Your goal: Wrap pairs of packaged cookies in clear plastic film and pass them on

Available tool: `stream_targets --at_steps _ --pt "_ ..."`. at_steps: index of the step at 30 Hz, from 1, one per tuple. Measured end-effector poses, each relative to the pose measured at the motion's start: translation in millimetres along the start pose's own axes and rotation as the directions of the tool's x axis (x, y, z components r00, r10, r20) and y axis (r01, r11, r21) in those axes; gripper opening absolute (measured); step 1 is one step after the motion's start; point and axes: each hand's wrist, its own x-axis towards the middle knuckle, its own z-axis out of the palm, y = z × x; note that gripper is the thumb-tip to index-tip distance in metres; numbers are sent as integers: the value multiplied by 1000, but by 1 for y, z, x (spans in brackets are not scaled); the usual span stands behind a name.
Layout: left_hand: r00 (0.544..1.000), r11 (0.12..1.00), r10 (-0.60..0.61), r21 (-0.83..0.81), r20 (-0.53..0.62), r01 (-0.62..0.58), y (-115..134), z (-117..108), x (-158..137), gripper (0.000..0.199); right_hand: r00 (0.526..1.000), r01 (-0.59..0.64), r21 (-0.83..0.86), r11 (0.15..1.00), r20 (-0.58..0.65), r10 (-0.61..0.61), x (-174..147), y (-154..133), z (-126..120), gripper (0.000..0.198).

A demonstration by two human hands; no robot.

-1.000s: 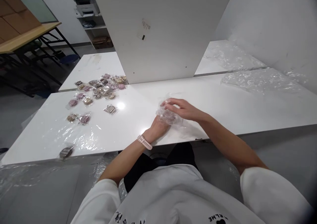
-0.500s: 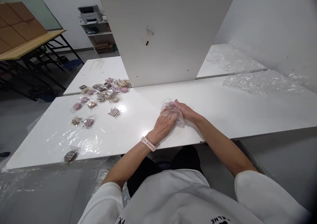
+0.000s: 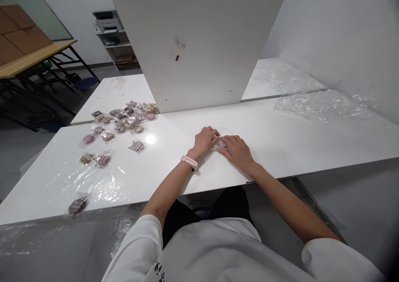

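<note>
A clear plastic packet with something pink inside [image 3: 220, 144] lies on the white table in front of me. My left hand [image 3: 205, 141], with a pale pink watch band at the wrist, grips its left side with bent fingers. From the right, my right hand [image 3: 238, 150] closes its fingers and thumb on the packet's other side. Both hands rest low at the tabletop, fingertips nearly meeting over the plastic. Part of the packet is hidden under the fingers.
Several small wrapped packets, pink, tan and brown, form a loose pile [image 3: 129, 118] at the left. A brown packet [image 3: 77, 206] lies near the front left edge. Clear plastic film [image 3: 324, 105] covers the right rear. An upright white panel [image 3: 199, 45] stands behind my hands.
My left hand has moved up from lying flat over the packet to gripping its left side. The right hand has turned over the packet, which now looks smaller and more gathered.
</note>
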Motion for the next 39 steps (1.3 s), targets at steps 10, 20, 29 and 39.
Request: stream_targets --at_steps 10,20,29,39 --pt "845 465 -534 -842 -21 273 -1 2 -21 52 880 -470 585 661 250 405 38 13 -6 58" --pt "887 117 -419 -957 194 265 3 9 -23 57 910 -390 686 615 183 373 25 -8 -17 75" --pt "929 664 -370 -696 14 275 14 17 -26 28 710 -503 859 91 351 611 50 89 -30 34" --pt "915 679 -404 -668 8 305 8 23 -21 20 579 -517 691 506 -153 801 226 238 -23 30"
